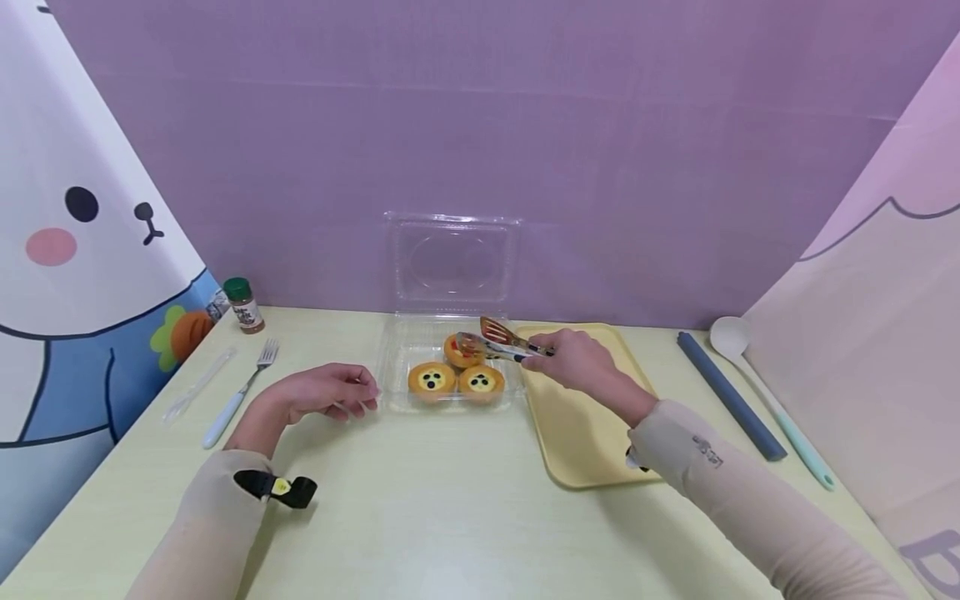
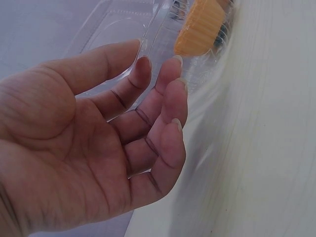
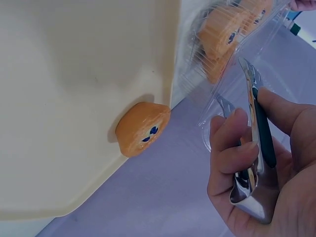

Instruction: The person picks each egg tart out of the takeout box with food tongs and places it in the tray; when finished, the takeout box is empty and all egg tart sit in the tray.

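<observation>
Far left of the bench (image 1: 420,517): a capped spice jar (image 1: 244,305) is standing by the wall, and a clear plastic utensil (image 1: 197,385) and a fork (image 1: 242,392) are lying side by side, handles toward the person, well apart from the work.

Left hand (image 1: 324,392) is resting on the bench just beside the left wall of the clear clamshell box (image 1: 397,354). Fingers (image 2: 163,98) are loosely curled and holding nothing; the wrist view is showing them near the plastic, contact uncertain. Likely parked there to steady the light box against sliding.

The box lid is standing open against the back wall, so the tray part is reachable from above. Three tarts are sitting inside: two blueberry-topped tarts (image 1: 432,380) in front, one red-topped tart (image 1: 462,350) behind.

Right hand (image 1: 573,357) is reaching across from the right, fingers wrapped round the metal tongs (image 1: 501,340), squeezing the arms from the handle end. The tong tips are hovering at the red-topped tart; whether they are gripping it I cannot tell.

The yellow tray (image 1: 581,433) is lying touching the box's right side, keeping any carry short. The right wrist view is showing one tart (image 3: 142,128) on it.

Far right: a grey bar (image 1: 731,407) and a long-handled white spoon (image 1: 765,400) are lying idle.
</observation>
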`<state>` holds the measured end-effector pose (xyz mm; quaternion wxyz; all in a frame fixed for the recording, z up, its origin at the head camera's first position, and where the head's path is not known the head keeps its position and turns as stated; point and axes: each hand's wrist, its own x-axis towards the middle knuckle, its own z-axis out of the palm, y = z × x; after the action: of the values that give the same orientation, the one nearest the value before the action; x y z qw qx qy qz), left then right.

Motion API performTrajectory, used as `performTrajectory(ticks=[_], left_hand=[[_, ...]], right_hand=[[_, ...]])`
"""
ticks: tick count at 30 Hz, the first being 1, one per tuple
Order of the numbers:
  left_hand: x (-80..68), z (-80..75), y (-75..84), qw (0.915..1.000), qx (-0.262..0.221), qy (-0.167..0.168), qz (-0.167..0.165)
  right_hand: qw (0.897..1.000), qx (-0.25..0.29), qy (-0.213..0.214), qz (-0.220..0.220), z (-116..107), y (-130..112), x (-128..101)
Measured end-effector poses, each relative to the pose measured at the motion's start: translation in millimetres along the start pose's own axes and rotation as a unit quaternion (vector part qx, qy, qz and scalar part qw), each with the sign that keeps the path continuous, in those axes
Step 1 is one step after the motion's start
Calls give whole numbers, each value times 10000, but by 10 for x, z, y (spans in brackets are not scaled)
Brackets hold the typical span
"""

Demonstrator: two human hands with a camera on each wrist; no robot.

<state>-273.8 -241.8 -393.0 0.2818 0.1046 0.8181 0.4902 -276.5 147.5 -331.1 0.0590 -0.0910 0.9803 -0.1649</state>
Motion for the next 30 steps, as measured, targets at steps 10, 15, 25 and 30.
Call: performTrajectory(ticks=[10, 15, 25, 30], left_hand=[[-6, 0, -3, 10000, 17, -15, 24], [-8, 2, 12, 10000, 33, -31, 5], [-16, 12, 26, 10000, -12, -66, 13], [-14, 13, 32, 10000, 7, -35, -34]], right_hand=[[9999, -34, -153, 6, 36, -48, 44], [9993, 39, -316, 174, 45, -82, 73], [9983, 55, -517, 257, 82, -128, 149], [9981, 20, -557, 259, 90, -159, 152]])
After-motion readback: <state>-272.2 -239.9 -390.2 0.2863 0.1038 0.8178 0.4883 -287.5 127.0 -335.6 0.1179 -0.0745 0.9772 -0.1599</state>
